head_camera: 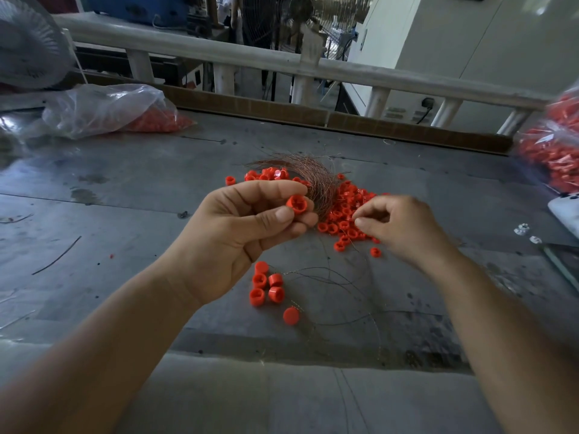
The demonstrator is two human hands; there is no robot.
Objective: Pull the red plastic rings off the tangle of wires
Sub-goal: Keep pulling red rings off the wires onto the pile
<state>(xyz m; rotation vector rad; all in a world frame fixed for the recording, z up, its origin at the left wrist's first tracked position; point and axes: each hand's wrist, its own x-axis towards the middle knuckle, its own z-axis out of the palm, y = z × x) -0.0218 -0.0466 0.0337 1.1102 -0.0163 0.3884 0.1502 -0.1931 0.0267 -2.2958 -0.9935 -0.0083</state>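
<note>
L hand [250,227] pinches small red plastic ring [296,204]; R hand [404,227] near on its right, tips pinched (on what, can't tell); pull axis prob. L–R.

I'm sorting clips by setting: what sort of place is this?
Probably a small factory or workshop: red rings heaped on a worn grey workbench, a plastic bag holding more, and a big standing fan and a pale machine cabinet behind.

The left hand [244,233] pinched a ring [296,204] above the table's [125,183] middle. The right hand [404,227] curled over the ring pile [343,214] beside the wires [316,180]; its hold was unclear.
</note>
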